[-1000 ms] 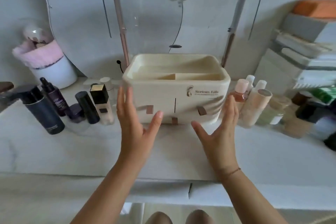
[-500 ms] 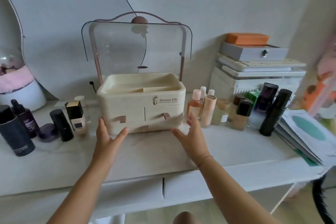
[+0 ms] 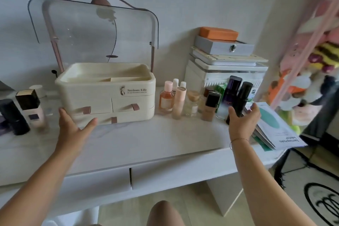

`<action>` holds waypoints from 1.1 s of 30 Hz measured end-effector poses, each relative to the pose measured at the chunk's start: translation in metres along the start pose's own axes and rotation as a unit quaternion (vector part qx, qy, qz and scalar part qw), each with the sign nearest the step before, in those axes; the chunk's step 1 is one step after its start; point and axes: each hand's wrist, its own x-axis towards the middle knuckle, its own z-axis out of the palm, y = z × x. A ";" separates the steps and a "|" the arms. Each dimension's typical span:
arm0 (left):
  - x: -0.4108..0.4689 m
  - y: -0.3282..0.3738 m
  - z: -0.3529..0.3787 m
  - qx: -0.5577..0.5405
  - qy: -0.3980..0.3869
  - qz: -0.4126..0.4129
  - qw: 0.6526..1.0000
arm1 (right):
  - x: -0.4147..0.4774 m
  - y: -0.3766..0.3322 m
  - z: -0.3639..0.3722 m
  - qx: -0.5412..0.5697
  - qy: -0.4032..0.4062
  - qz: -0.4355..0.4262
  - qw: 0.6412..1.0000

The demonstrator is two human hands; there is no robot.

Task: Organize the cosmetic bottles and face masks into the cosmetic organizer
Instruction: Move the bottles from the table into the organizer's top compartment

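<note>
The cream cosmetic organizer (image 3: 108, 95) stands on the white table with its clear lid raised and its three pink-handled drawers closed; the top tray looks empty. My left hand (image 3: 73, 126) rests open at its lower left corner. My right hand (image 3: 242, 121) is open, fingers spread around the base of a tall black bottle (image 3: 240, 97) without closing on it. Beside that stand a dark purple bottle (image 3: 230, 93), a foundation bottle (image 3: 210, 106), a peach tube (image 3: 178, 102) and a pink toner bottle (image 3: 166, 99). Face mask packets (image 3: 273, 126) lie stacked at the table's right end.
More dark bottles (image 3: 12, 117) and a square-capped foundation (image 3: 31, 108) stand left of the organizer. Stacked boxes (image 3: 223, 55) sit behind the right-hand bottles. Plush toys (image 3: 311, 71) hang on the right. The table's front edge (image 3: 146, 161) runs above a drawer.
The view swung right and pulled back. My right hand left the organizer's front and moved right to the black bottle. My left hand stayed at the organizer's left corner.
</note>
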 end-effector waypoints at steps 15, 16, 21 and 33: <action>-0.003 0.005 0.000 0.034 0.014 -0.001 0.999 | -0.030 -0.021 -0.009 -0.005 0.034 -0.020 0.999; -0.003 0.006 0.000 0.036 0.017 0.000 0.999 | -0.045 -0.035 -0.009 0.018 0.010 -0.042 0.999; -0.004 0.007 -0.001 0.017 -0.007 -0.003 1.000 | -0.122 -0.127 0.018 0.182 -0.292 -0.109 0.933; -0.012 0.012 -0.006 0.001 0.004 0.010 1.000 | -0.144 -0.236 0.196 0.126 -0.462 -0.168 0.861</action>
